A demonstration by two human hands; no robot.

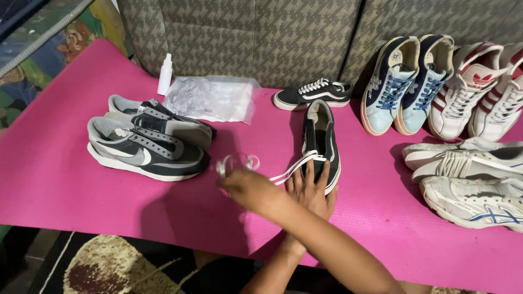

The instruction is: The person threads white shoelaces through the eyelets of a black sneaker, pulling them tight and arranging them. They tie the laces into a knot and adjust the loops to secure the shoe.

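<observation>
Surface: pink mat [49,174] against a patterned sofa back [245,32].
Right hand [248,188]: arm crosses over the left; fingers closed on a white lace [291,169].
Left hand [311,190]: nearer the shoe; fingers spread flat against its toe end, gripping nothing visible.
Black shoe [321,139]: directly beyond the left fingers, long axis pointing away from them.
Lace: runs from shoe leftward to right fingers.
Grey sneakers [147,147]: left of both hands.
</observation>
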